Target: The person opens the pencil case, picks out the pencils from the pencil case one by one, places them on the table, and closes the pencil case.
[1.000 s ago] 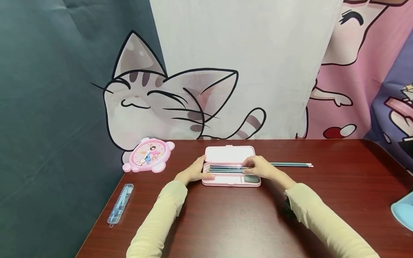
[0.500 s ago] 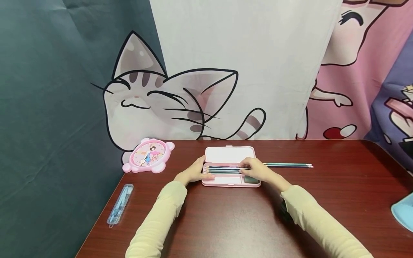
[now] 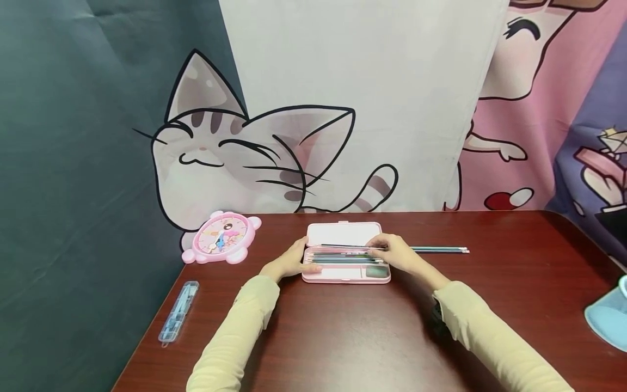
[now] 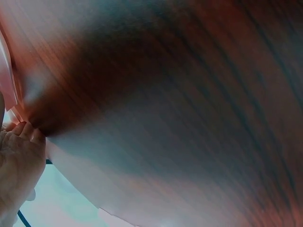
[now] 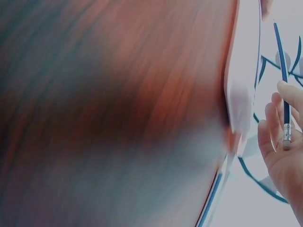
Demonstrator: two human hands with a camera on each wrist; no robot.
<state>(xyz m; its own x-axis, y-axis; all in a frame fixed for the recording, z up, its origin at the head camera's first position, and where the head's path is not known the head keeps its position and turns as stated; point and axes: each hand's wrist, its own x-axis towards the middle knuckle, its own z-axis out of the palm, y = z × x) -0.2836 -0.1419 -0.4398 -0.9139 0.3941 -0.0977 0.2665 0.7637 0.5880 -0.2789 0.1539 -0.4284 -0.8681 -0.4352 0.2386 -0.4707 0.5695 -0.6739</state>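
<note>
A pink pencil case (image 3: 338,274) lies unfolded on the table, its white-lined lid (image 3: 343,234) laid back. My left hand (image 3: 290,261) grips its left end, thumb over the near compartment and fingers behind the edge. Between thumb and fingers, my right hand (image 3: 399,253) pinches a dark pencil (image 5: 282,61) near its eraser end. In the head view this pencil lies across the lid's hinge, above several other pencils (image 3: 343,259) in the long compartment. A dark grey-green block (image 3: 376,271) fills the case's small right compartment.
Two or so pencils (image 3: 441,250) lie on the brown table (image 3: 352,337) right of the case. A pink toy clock (image 3: 222,237) stands at the back left, a clear blue-tinted box (image 3: 179,313) nearer the left edge. Something light blue (image 3: 607,316) is at the far right.
My right hand shifted slightly left within the case, then came up with a pencil pinched from among the others. My left hand stays on the case. The head view has turned a little.
</note>
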